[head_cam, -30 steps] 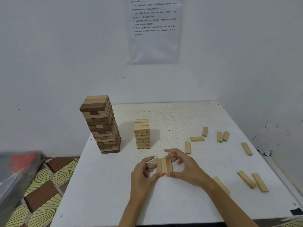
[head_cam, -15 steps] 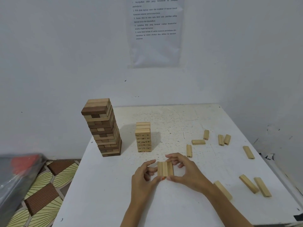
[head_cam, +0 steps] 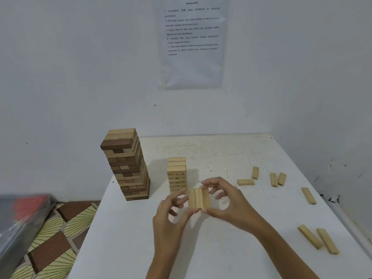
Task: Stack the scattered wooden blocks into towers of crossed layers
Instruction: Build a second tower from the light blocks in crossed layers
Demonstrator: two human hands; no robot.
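Blocks (head_cam: 198,200), pale smooth rectangular wood

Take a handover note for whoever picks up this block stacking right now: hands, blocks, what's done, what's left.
Hands: left hand and right hand both pinch a row of three blocks, side by side, in front of the short pale tower.
Done: tall two-tone tower on the table, left.
Left, likely: set this row crosswise on the short tower, then stack the loose blocks at right.
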